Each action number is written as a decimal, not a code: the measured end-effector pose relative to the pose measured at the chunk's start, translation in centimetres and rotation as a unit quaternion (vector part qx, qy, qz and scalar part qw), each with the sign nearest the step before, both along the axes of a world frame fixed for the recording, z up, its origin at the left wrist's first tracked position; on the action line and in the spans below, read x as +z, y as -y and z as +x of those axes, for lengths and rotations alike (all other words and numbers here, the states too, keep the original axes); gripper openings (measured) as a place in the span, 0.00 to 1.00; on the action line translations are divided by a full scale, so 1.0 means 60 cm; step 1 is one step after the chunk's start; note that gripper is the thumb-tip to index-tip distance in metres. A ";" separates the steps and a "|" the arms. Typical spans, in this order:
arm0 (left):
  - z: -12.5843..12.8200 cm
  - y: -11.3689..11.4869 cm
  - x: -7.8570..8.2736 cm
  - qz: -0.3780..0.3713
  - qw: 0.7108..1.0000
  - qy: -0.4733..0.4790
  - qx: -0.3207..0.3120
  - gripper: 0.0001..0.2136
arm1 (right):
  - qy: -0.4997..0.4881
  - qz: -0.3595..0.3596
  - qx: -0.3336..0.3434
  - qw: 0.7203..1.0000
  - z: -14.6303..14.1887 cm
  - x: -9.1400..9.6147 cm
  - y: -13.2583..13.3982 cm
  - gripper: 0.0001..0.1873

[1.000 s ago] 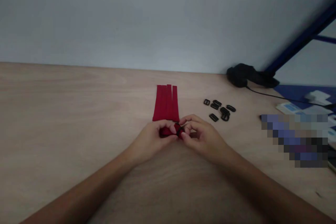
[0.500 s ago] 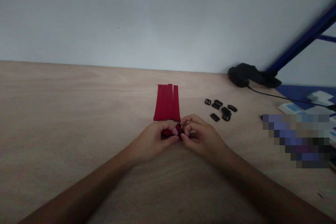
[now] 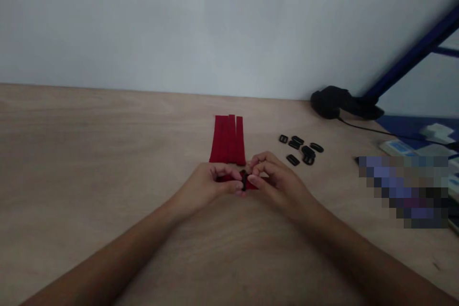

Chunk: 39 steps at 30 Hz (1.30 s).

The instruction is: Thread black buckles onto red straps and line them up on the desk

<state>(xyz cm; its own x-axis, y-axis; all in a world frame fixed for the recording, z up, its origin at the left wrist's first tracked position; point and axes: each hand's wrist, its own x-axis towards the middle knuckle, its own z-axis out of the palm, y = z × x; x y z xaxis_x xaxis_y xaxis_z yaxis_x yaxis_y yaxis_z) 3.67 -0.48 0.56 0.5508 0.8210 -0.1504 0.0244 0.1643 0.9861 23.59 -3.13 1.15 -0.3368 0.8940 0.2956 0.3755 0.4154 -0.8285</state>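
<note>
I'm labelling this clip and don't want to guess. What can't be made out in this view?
Head view: the red strap pinched by the left hand and right hand is mostly covered by fingers; how it meets the black buckle is hidden.
Head view: the loose buckles are too small for detail.
Head view: a pixelated patch masks items at the right of the table.

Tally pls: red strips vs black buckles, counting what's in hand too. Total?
Red strips: 5 (flat stack of 4, held strip 1)
Black buckles: 8 (loose buckles about 7, some touching; held buckle 1)
Total: 13
</note>
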 end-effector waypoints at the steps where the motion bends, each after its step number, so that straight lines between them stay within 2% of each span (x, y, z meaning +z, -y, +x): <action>1: -0.001 0.000 -0.001 -0.005 1.000 -0.001 -0.001 0.04 | -0.004 0.000 0.000 1.000 -0.001 -0.001 -0.001 0.06; 7: 0.000 0.004 -0.007 -0.045 0.999 0.019 -0.008 0.07 | 0.008 -0.038 0.037 0.999 0.001 0.003 -0.003 0.06; 9: 0.000 0.003 -0.008 -0.056 0.998 0.029 -0.017 0.07 | 0.003 -0.042 0.030 0.999 0.001 0.004 -0.001 0.06; 16: -0.008 -0.010 -0.016 -0.019 0.996 0.002 -0.085 0.08 | -0.009 -0.031 -0.017 0.999 -0.016 -0.004 0.006 0.09; 20: -0.009 -0.015 -0.022 -0.024 0.996 0.007 -0.083 0.11 | -0.018 -0.068 -0.019 0.997 -0.015 -0.009 0.002 0.09; 22: -0.009 -0.015 -0.022 -0.022 0.994 0.019 -0.101 0.11 | -0.018 -0.090 0.001 0.996 -0.009 -0.006 0.001 0.09; 26: -0.009 -0.010 -0.015 0.021 0.991 0.012 -0.131 0.10 | 0.027 -0.078 0.074 0.994 0.002 0.008 0.002 0.05; 30: -0.007 -0.001 -0.008 0.097 0.988 -0.028 -0.119 0.08 | 0.048 -0.064 0.123 0.989 0.001 0.013 0.004 0.04; 39: -0.012 -0.004 -0.003 0.164 0.982 -0.059 -0.071 0.05 | 0.024 -0.072 0.046 0.996 -0.009 0.002 0.007 0.08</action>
<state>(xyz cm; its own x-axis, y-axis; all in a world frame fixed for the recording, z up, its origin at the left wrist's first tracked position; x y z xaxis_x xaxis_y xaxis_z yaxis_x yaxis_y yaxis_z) 2.98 -0.22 0.35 0.6582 0.7518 0.0390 0.1422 -0.1750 0.9743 23.08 -3.53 1.29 -0.4296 0.8908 0.1480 0.3821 0.3278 -0.8640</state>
